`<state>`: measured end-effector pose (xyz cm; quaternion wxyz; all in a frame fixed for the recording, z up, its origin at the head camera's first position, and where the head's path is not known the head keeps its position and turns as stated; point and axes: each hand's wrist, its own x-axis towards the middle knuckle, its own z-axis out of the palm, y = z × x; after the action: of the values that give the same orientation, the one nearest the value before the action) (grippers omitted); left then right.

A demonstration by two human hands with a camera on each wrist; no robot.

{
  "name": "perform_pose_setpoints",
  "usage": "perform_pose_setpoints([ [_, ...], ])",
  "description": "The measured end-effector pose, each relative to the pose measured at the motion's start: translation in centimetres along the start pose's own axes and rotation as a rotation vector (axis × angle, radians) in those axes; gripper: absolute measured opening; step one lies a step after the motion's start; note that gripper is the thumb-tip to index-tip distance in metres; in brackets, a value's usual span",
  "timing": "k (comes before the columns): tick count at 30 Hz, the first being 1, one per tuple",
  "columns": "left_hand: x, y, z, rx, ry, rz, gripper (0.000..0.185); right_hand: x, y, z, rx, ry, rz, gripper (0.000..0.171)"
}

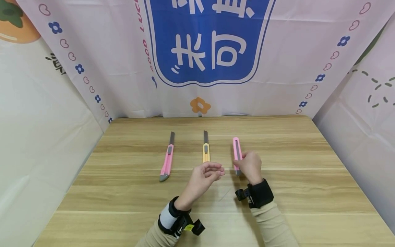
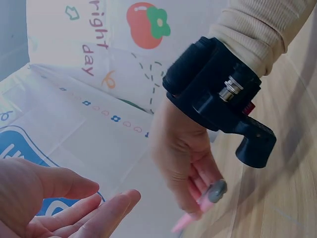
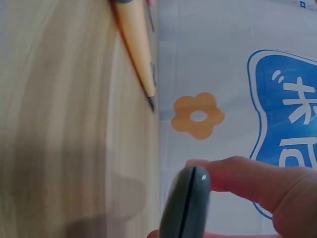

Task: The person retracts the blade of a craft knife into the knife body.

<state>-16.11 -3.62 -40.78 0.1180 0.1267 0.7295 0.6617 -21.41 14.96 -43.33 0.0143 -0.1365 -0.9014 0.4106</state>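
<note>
Three utility knives are in the head view. My right hand (image 1: 250,167) pinches a pink utility knife (image 1: 237,150) between thumb and fingers; no blade juts from its top end. In the right wrist view the grey end (image 3: 185,203) of this knife shows close up beside my thumb and fingers. My left hand (image 1: 203,181), palm turned to the right and fingers loosely bent, holds nothing. It overlaps the lower part of a yellow utility knife (image 1: 205,151), whose blade is out. Farther left lies another pink utility knife (image 1: 167,159), blade also out, with a grey end.
The wooden table (image 1: 123,202) ends at a hanging white cloth (image 1: 123,89) with a blue printed panel. More printed cloth (image 1: 46,120) hangs along the left side, and another sheet (image 1: 364,120) on the right. Both wrists wear black camera straps (image 1: 260,193).
</note>
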Motion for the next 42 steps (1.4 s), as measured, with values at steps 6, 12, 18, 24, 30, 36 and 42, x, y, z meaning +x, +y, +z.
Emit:
perform_pose_setpoints([
  [6,0.0,-0.1,0.0,-0.009,-0.003,-0.003,0.028,0.3,0.6,0.5,-0.047,-0.035,0.036,0.021],
  [12,0.1,-0.1,-0.1,-0.009,-0.007,-0.01,0.029,0.5,0.8,0.6,-0.101,-0.015,0.034,0.021],
  [18,0.1,0.0,-0.2,-0.014,-0.01,-0.012,0.029,0.6,0.8,0.7,-0.128,-0.022,0.051,0.023],
  [24,0.0,0.1,-0.3,-0.018,-0.006,-0.014,0.029,0.7,1.0,1.0,-0.135,-0.007,0.052,0.025],
  [30,0.0,0.2,-0.3,-0.022,-0.009,-0.006,0.028,0.8,1.1,1.2,-0.175,-0.008,0.078,0.026],
  [36,0.0,0.2,-0.3,-0.019,-0.009,-0.01,0.028,0.9,1.0,1.2,-0.222,-0.028,0.117,0.027],
  [42,0.0,0.2,-0.4,-0.009,-0.005,-0.017,0.027,0.9,1.0,1.3,-0.282,-0.043,0.147,0.032],
])
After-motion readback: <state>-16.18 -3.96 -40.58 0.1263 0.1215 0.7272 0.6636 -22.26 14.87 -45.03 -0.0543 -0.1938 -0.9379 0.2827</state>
